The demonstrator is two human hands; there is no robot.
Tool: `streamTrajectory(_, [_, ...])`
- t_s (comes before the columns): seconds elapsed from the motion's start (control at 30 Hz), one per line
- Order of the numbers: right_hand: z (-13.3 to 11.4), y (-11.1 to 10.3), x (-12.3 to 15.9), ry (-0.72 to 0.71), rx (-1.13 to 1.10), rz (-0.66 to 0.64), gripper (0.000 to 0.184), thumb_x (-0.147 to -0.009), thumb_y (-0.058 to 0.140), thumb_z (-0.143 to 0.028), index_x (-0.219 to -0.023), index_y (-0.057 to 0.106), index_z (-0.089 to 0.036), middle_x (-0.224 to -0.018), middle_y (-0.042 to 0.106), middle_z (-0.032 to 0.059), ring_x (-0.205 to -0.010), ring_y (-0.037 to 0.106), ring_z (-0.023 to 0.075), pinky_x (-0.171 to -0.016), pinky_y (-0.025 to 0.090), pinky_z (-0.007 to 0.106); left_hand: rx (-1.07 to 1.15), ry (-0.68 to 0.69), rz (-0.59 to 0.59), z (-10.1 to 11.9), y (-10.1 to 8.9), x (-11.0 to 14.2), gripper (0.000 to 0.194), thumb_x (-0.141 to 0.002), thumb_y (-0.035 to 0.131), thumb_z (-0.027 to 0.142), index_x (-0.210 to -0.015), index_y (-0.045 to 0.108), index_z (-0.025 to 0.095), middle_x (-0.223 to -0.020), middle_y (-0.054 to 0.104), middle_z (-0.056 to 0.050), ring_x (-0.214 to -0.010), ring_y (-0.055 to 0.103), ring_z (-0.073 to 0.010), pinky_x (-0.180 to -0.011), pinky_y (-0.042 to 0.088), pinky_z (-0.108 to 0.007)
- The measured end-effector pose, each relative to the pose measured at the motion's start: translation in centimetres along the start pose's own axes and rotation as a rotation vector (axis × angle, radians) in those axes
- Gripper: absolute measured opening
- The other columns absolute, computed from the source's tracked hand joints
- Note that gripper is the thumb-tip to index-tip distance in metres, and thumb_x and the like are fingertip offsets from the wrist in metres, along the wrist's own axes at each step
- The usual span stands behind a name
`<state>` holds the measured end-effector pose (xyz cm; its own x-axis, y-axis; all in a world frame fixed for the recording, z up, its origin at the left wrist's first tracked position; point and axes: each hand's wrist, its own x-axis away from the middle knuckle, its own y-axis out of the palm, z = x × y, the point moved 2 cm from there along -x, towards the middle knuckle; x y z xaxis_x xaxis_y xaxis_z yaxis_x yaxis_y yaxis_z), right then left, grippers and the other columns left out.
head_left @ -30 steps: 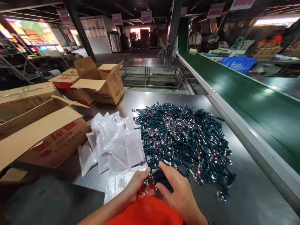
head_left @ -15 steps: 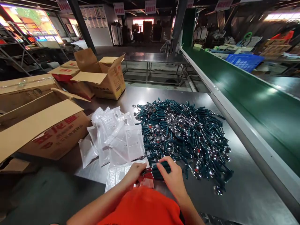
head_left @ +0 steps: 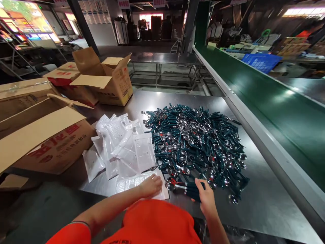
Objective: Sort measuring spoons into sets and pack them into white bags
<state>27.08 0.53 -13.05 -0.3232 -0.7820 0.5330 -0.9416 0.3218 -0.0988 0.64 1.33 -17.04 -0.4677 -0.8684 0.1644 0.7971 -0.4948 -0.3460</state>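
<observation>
Dim light filled a wide workshop, where a metal table (head_left: 274,206) stood beside a green conveyor belt (head_left: 269,98). Near the middle of the table's near edge, a bundle of spoons (head_left: 186,188) lay in the right hand (head_left: 206,196), whose fingers closed around the dark green handles; the shiny bowls pointed toward the left edge. Beside those bowls, the left hand (head_left: 151,185) rested palm down on a white padded envelope (head_left: 124,184), its fingers loosely bent; whether they pinched it I could not tell. No print could be made out on the envelope.

Just beyond, a heap of spoons (head_left: 195,142) spread over the middle of the table toward the far edge, with red spots among the metal. Left of it lay a pile of white envelopes (head_left: 119,145), overlapping one another.

Along the left edge, a large cardboard box (head_left: 56,149) bore big red Chinese characters above smaller print, too slanted and soft to read surely. At the far left corner stood an open carton (head_left: 122,84) with small unreadable print, next to a red-marked box (head_left: 62,74).

Past the belt sat a blue basket (head_left: 262,62). Overhead hung a sign (head_left: 123,3) with red writing, too small to read.
</observation>
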Motion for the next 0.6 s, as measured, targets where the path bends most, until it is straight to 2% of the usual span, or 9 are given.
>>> streamTrajectory(0.1, [0.8,0.2,0.6,0.019,-0.034,0.000,0.046,-0.061,0.073,-0.060,-0.081,0.056,-0.022,-0.056,0.058,-0.0044,-0.050,0.061,0.0221,-0.034,0.047,0.029,-0.152,0.075,-0.130,-0.8,0.8,-1.6,0.024,-0.078,0.066,0.020,-0.056,0.059,0.024,-0.079,0.066,-0.006,-0.106,0.055,-0.0261,-0.113,0.022,-0.050])
streamTrajectory(0.17, [1.2,0.5,0.8,0.032,-0.049,0.009,0.048,-0.058,0.074,-0.060,-0.080,0.056,-0.021,-0.054,0.057,-0.0047,-0.048,0.060,0.0216,-0.033,0.047,0.029,-0.277,0.093,-0.208,-1.1,0.8,-2.6,0.028,-0.073,0.068,0.011,-0.051,0.053,0.022,-0.072,0.062,-0.004,-0.101,0.055,-0.0263,-0.111,0.024,-0.054])
streamTrajectory(0.27, [1.5,0.9,0.9,0.038,-0.054,0.021,0.050,-0.057,0.073,-0.061,-0.080,0.056,-0.021,-0.054,0.057,-0.0046,-0.048,0.060,0.0209,-0.034,0.046,0.028,-0.499,0.122,-0.317,-0.7,0.0,-3.6,0.030,-0.057,0.073,0.003,-0.048,0.048,0.018,-0.072,0.062,-0.005,-0.099,0.053,-0.0295,-0.106,0.026,-0.061])
streamTrajectory(0.33, [1.3,1.1,1.0,0.023,-0.049,0.024,0.049,-0.059,0.073,-0.061,-0.082,0.057,-0.021,-0.056,0.059,-0.0040,-0.050,0.060,0.0202,-0.035,0.045,0.026,-0.638,0.149,-0.369,0.3,-1.0,-3.9,0.022,-0.057,0.072,0.005,-0.054,0.053,0.016,-0.080,0.065,-0.007,-0.104,0.052,-0.0324,-0.104,0.027,-0.064])
streamTrajectory(0.4, [0.8,1.2,1.0,-0.003,-0.042,0.030,0.049,-0.061,0.072,-0.062,-0.085,0.057,-0.021,-0.060,0.061,-0.0034,-0.052,0.061,0.0196,-0.036,0.045,0.025,-0.743,0.171,-0.413,1.9,-2.2,-4.1,0.011,-0.063,0.068,0.009,-0.063,0.060,0.016,-0.082,0.067,-0.008,-0.102,0.055,-0.0319,-0.099,0.035,-0.059])
streamTrajectory(0.5, [-1.0,1.2,1.1,-0.064,-0.011,0.083,0.049,-0.066,0.068,-0.064,-0.088,0.058,-0.022,-0.067,0.064,-0.0014,-0.053,0.061,0.0192,-0.036,0.046,0.025,-0.837,0.201,-0.463,4.9,-4.0,-3.9,0.004,-0.071,0.066,0.016,-0.074,0.067,0.016,-0.082,0.070,-0.008,-0.090,0.061,-0.0280,-0.085,0.047,-0.044])
streamTrajectory(0.57, [-2.5,1.1,1.3,-0.153,0.071,0.158,0.047,-0.070,0.064,-0.064,-0.089,0.059,-0.021,-0.067,0.065,0.0005,-0.050,0.061,0.0193,-0.037,0.047,0.027,-0.869,0.219,-0.458,6.9,-5.0,-3.8,0.006,-0.075,0.065,0.019,-0.078,0.069,0.017,-0.085,0.071,-0.007,-0.088,0.063,-0.0260,-0.080,0.048,-0.038])
streamTrajectory(0.6, [-3.4,1.1,1.6,-0.249,0.135,0.211,0.046,-0.073,0.062,-0.063,-0.088,0.061,-0.020,-0.067,0.066,0.0016,-0.050,0.061,0.0196,-0.038,0.049,0.028,-0.878,0.224,-0.443,7.9,-5.4,-3.8,0.008,-0.077,0.063,0.021,-0.079,0.070,0.018,-0.088,0.072,-0.007,-0.088,0.064,-0.0253,-0.079,0.049,-0.036])
